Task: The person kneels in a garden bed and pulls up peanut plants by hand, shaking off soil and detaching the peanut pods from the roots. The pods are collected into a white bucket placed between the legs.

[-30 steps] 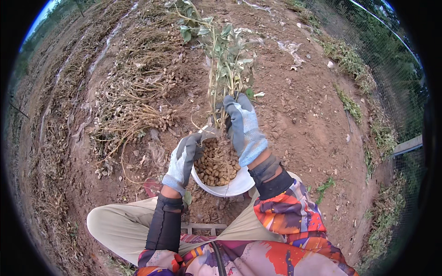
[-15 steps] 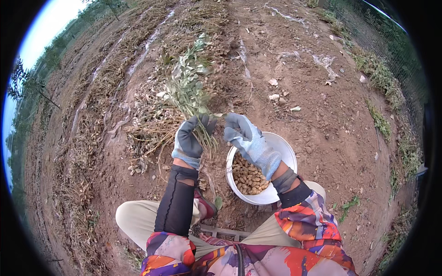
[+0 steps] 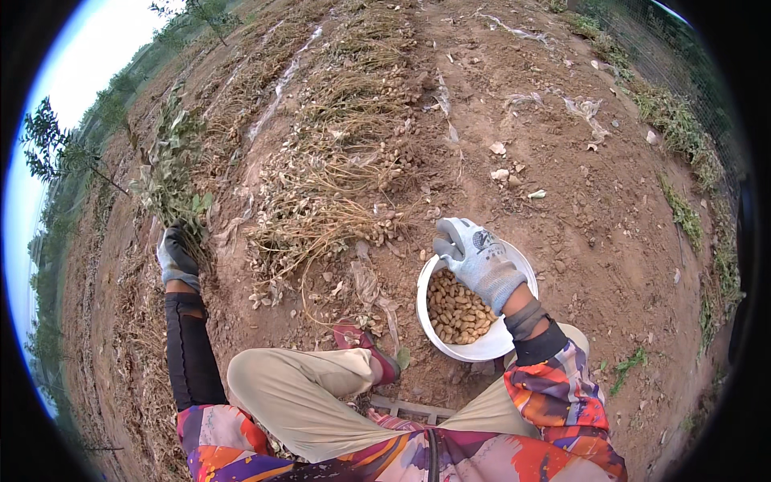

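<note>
My left hand [image 3: 179, 255], in a grey and pale-blue work glove, is stretched out to the far left. It is closed round the stems of a leafy peanut plant [image 3: 170, 165], whose wilted green top points away from me. My right hand [image 3: 475, 255], gloved alike, hovers over the far rim of a white bucket [image 3: 522, 255]. Its fingers are curled in; whatever they may hold is hidden. Inside the bucket lies a heap of peanuts in their shells [image 3: 459, 309], partly covered by the right hand.
Ahead of me runs a row of pulled peanut plants [image 3: 345, 169] with pods attached. Strips of plastic film [image 3: 283, 80] lie along the soil. My bent knee [image 3: 277, 377] and red shoe [image 3: 376, 353] are left of the bucket. A mesh fence [image 3: 642, 56] borders the far right.
My left hand has swung from the middle to the far left, carrying the peanut plant. My right hand has drawn away from the plant and stays over the bucket. The view has shifted slightly.
</note>
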Available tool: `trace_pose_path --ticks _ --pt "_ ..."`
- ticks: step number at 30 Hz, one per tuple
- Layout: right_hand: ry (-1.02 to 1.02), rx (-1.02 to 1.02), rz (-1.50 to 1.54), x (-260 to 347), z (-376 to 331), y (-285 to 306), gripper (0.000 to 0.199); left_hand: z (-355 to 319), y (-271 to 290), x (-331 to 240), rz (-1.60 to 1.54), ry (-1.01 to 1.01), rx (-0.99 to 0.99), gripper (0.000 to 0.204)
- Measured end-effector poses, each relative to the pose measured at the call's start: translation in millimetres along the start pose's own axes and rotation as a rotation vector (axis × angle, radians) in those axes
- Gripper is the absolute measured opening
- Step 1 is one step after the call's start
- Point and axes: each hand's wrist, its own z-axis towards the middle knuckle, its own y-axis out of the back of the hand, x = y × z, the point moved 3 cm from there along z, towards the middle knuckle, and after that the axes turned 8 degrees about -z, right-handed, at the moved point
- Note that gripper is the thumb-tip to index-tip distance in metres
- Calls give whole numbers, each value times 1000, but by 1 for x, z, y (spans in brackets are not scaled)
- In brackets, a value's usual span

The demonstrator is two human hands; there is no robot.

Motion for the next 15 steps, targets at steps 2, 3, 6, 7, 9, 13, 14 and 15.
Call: trace_pose_path --ticks 2,3,6,7,9,13,14,15 --pt "-51 34 -30 -1 -2 8 30 7 98 -30 196 -67 -230 10" --pt "-58 37 -23 1 -2 12 30 -2 166 -46 269 -92 -387 12" --pt "-57 30 -40 5 -6 20 29 -81 374 -89 412 -227 -828 27" --pt "-76 64 -85 8 -8 23 29 -138 423 -77 487 -187 -985 27" --pt "-54 63 -139 10 -15 27 29 -245 471 -38 652 4 -1188 27" --pt "3 39 -190 5 -22 22 30 -425 473 55 865 490 -1290 27" --pt "41 45 -187 5 -22 22 30 -460 463 75 898 604 -1287 27" --pt "58 49 -205 6 -20 20 31 -490 450 89 921 688 -1280 27"
